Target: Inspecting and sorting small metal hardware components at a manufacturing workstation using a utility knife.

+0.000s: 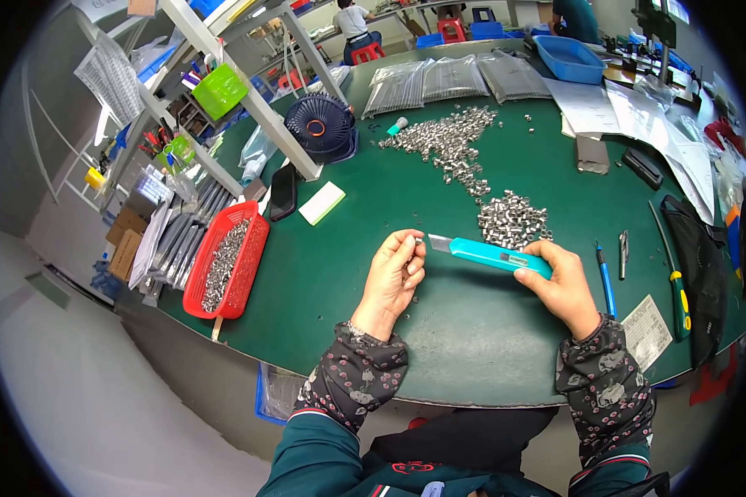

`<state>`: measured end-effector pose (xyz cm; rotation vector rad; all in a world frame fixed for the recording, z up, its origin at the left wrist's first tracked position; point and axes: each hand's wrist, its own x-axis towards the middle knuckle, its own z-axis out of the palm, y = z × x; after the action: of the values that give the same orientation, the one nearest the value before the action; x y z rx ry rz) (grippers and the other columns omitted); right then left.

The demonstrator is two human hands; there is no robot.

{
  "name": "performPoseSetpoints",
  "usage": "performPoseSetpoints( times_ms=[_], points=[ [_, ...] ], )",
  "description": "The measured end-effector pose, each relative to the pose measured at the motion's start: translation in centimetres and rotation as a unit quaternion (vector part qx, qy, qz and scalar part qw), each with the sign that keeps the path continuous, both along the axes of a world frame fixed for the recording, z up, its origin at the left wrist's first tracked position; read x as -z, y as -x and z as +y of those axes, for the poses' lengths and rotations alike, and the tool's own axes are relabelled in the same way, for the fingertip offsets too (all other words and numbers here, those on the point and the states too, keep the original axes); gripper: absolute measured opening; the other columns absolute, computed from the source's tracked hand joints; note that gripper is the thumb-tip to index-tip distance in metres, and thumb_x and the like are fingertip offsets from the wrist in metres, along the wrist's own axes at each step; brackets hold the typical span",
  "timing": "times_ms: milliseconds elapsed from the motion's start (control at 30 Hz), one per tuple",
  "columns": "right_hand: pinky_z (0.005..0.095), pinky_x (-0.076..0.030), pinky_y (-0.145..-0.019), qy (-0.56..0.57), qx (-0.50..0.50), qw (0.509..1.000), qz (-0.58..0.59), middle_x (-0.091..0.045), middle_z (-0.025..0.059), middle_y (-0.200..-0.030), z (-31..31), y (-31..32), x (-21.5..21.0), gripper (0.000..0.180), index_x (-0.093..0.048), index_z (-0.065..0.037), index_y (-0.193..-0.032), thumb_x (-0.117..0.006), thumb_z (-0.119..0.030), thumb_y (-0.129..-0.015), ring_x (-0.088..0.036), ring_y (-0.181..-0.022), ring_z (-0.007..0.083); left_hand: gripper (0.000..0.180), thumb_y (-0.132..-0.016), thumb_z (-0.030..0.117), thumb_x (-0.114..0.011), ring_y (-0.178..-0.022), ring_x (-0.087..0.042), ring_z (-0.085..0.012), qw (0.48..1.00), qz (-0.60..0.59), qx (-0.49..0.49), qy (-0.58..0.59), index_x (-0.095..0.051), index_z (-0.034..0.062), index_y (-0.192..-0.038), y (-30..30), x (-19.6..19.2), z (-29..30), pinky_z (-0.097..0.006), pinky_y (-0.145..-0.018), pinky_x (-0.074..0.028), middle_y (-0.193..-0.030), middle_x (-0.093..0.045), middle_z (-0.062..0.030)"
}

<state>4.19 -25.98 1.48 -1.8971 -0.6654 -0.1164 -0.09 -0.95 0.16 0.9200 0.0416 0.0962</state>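
My right hand is closed around a teal utility knife, its blade pointing left toward my other hand. Pinched between the thumb and fingertips of my left hand is a small metal ring, close to the blade tip. I cannot tell whether the blade touches it. Just beyond the knife lies a heap of small silvery metal rings. A larger, looser spread of the same rings runs farther back on the green table.
On the left stand a red basket of small metal parts, a black phone, a notepad and a fan. Bagged parts and a blue tray lie at the back. A blue pen and a screwdriver lie right.
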Motion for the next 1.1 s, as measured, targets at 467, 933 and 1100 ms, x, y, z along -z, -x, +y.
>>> performPoseSetpoints(
  times_ms=[467, 933, 1100],
  points=[
    [0.0343, -0.044, -0.057, 0.026, -0.012, 0.999, 0.017, -0.059, 0.0154, -0.074, 0.09, -0.08, 0.07, 0.031, -0.058, 0.000, -0.088, -0.067, -0.024, -0.069, -0.059, -0.065, 0.0266, 0.017, -0.089, 0.016, -0.049, -0.054, -0.037, -0.0046, 1.000, 0.008, 0.027, 0.011, -0.054, 0.0008, -0.097, -0.19, 0.06, -0.05, -0.015, -0.037, -0.026, -0.073, -0.047, -0.0014],
    [0.0342, -0.044, -0.058, 0.052, -0.043, 0.993, 0.098, -0.060, 0.0148, -0.069, -0.13, 0.03, -0.48, 0.029, -0.060, 0.000, -0.085, -0.065, -0.024, -0.071, -0.058, -0.061, 0.0253, 0.019, -0.088, 0.017, -0.052, -0.049, -0.035, -0.0025, 0.991, -0.005, -0.023, -0.133, -0.057, -0.0005, -0.092, 0.01, -0.42, -0.72, -0.015, -0.037, -0.025, -0.067, -0.045, 0.0013],
    [0.0355, -0.044, -0.058, 0.069, 0.011, 0.997, -0.036, -0.060, 0.0124, -0.076, 0.18, 0.52, -0.23, 0.028, -0.059, -0.001, -0.086, -0.065, -0.023, -0.070, -0.058, -0.065, 0.0271, 0.020, -0.088, 0.018, -0.051, -0.048, -0.033, -0.0031, 0.988, 0.019, -0.029, -0.149, -0.056, -0.0010, -0.092, -0.08, -0.32, -0.61, -0.015, -0.038, -0.024, -0.066, -0.044, 0.0015]
  ],
)
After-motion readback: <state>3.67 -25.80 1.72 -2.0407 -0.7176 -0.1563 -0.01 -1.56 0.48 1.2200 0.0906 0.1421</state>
